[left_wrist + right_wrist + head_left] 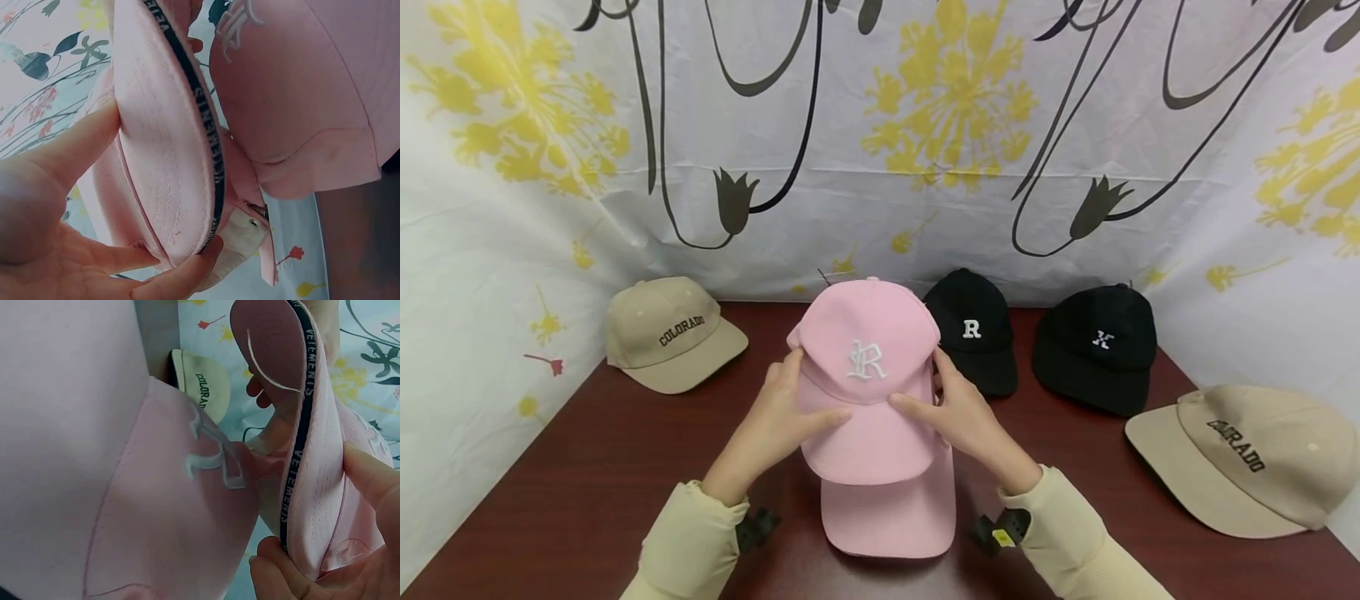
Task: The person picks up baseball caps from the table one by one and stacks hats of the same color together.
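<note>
A pink baseball cap [871, 333] with a white embroidered letter is held up by both hands, its brim towards me. My left hand [775, 417] grips its left side, thumb on the brim, while the right hand [966, 412] does likewise on the other side. Beneath it a second pink cap [891, 521] shows mostly its brim in the head view. In the left wrist view a black lettered band [203, 115] edges the raised cap; the lower cap [300, 94] is apart from the thumb. The right wrist view shows fingers curled under the brim [312, 487].
Two black caps, one with an R [973, 342] and one with another letter [1097, 346], sit at the back right. Beige COLORADO caps lie at the back left [673, 337] and right edge [1247, 458] of the dark red table [565, 483]. Patterned cloth [850, 150] hangs behind.
</note>
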`<state>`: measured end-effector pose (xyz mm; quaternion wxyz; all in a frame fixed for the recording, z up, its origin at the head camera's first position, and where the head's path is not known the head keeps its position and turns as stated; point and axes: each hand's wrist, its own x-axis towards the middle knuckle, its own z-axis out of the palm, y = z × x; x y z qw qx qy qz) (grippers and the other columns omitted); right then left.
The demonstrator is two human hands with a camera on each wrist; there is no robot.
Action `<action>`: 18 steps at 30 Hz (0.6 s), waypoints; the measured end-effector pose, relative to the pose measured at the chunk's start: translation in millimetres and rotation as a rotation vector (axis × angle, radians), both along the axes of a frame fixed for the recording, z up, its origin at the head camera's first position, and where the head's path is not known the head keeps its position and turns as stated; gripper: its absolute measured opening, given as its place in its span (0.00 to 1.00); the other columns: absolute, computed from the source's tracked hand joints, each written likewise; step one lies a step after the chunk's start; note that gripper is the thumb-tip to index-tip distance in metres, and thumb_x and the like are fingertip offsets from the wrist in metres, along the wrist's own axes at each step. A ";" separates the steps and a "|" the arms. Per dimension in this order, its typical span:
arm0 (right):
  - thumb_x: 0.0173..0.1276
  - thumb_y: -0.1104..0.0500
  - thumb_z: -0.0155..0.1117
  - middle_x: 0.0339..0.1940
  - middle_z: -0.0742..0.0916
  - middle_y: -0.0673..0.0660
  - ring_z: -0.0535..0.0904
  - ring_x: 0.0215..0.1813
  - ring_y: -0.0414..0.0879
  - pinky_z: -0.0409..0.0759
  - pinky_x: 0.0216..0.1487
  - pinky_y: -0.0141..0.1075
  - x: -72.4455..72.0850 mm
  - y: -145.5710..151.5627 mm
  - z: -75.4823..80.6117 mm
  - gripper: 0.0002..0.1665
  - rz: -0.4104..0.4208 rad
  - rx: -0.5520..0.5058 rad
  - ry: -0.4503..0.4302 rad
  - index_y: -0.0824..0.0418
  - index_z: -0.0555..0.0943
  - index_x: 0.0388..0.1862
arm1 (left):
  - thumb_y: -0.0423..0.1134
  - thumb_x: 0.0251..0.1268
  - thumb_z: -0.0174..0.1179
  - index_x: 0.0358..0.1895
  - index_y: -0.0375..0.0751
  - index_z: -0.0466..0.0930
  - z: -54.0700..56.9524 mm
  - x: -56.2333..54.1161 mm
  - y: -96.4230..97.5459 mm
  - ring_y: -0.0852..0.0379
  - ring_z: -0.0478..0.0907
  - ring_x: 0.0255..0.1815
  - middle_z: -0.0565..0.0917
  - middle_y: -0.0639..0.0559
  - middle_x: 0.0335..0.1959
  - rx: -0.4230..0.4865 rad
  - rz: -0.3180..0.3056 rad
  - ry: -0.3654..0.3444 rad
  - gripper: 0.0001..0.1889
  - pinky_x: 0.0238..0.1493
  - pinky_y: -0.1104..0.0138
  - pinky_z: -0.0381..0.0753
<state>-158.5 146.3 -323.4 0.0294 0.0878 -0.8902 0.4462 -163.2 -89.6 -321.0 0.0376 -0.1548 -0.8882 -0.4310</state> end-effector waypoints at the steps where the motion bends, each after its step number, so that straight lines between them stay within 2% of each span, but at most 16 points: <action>1: 0.56 0.42 0.66 0.39 0.78 0.59 0.75 0.37 0.49 0.75 0.29 0.36 0.7 1.1 -0.6 0.53 -0.001 -0.003 -0.007 0.56 0.49 0.73 | 0.48 0.46 0.71 0.70 0.33 0.48 -0.5 0.0 0.9 0.42 0.64 0.56 0.62 0.31 0.56 -0.002 -0.002 0.001 0.52 0.56 0.50 0.65; 5: 0.57 0.42 0.66 0.41 0.79 0.60 0.75 0.38 0.49 0.76 0.30 0.36 3.2 5.8 -4.2 0.54 -0.016 -0.006 -0.023 0.56 0.49 0.73 | 0.48 0.45 0.71 0.70 0.33 0.48 -2.9 -0.3 5.4 0.41 0.65 0.57 0.62 0.31 0.56 -0.011 -0.011 0.004 0.52 0.56 0.51 0.65; 13: 0.55 0.40 0.66 0.45 0.80 0.61 0.76 0.45 0.50 0.75 0.43 0.41 6.0 14.1 -13.6 0.56 -0.057 0.025 -0.040 0.58 0.48 0.73 | 0.48 0.45 0.71 0.70 0.37 0.50 -8.9 -0.8 15.2 0.42 0.68 0.53 0.64 0.33 0.53 -0.013 -0.006 -0.029 0.51 0.53 0.52 0.68; 18: 0.56 0.41 0.66 0.45 0.80 0.61 0.76 0.45 0.50 0.75 0.43 0.41 8.1 17.4 -17.7 0.55 -0.067 0.020 -0.053 0.59 0.49 0.73 | 0.48 0.44 0.71 0.70 0.38 0.50 -11.8 -0.3 19.0 0.42 0.69 0.51 0.64 0.33 0.52 -0.008 -0.010 -0.045 0.51 0.52 0.52 0.69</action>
